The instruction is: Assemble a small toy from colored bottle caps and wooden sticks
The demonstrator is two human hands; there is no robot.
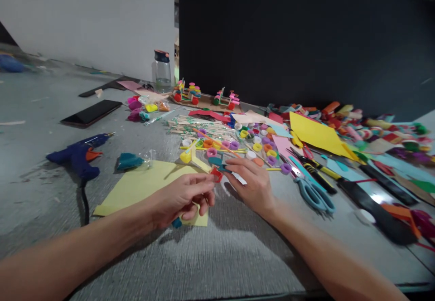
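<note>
A small craft model stands between my hands, made of pale yellow strips (199, 161) with a yellow cap (185, 157) at one end and a red cap (216, 175) at the other. My left hand (188, 196) has thumb and forefinger closed at the red cap, the other fingers curled. From the right, my right hand (249, 178) pinches a flat teal piece (222, 167) at the model's top; its fingertips are partly hidden. Beneath lies a yellow paper sheet (136, 187), with a small teal lump (176, 222) beside my left fingers.
At left lie a blue glue gun (78, 153), a phone (91, 113) and a teal clay packet (131, 161). Coloured caps (257, 147) and wooden sticks (197, 126) spread behind my hands. Scissors (316, 194) and cutters lie right. Two finished-looking toy cars (186, 93) and a bottle (162, 70) stand behind.
</note>
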